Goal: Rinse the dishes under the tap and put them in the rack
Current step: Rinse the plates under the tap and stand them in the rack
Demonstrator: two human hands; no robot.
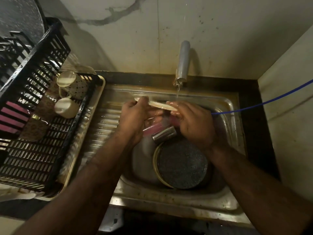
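Stained pale wall panels back a steel sink (pixel 227 106) set in a dark counter, where water runs from a grey tap (pixel 183 61) at upper centre of the frame. Both hands hold a pale plate (pixel 161 106) edge-on just under the stream: the left hand (pixel 135 116) grips its left rim with curled fingers, and the right hand (pixel 194 121) closes wet fingers round its right rim. Below the plate in the basin lie a pink tumbler (pixel 152 128) and a steel cup (pixel 164 135) on its side, with a dark speckled round plate (pixel 182 165) resting in the lower part of the basin, near the right forearm. A blue hose (pixel 271 102) runs from the right edge of the frame to the sink, ending behind the right hand. At left, a black slatted dish rack (pixel 33 150) sits in a tray on the ribbed drainboard (pixel 105 122); inside it are a dotted mug (pixel 74 85) and a cream mug (pixel 66 107), both lying on their sides, and something pink (pixel 13 117) shows at the left edge of the frame through the rack's slats
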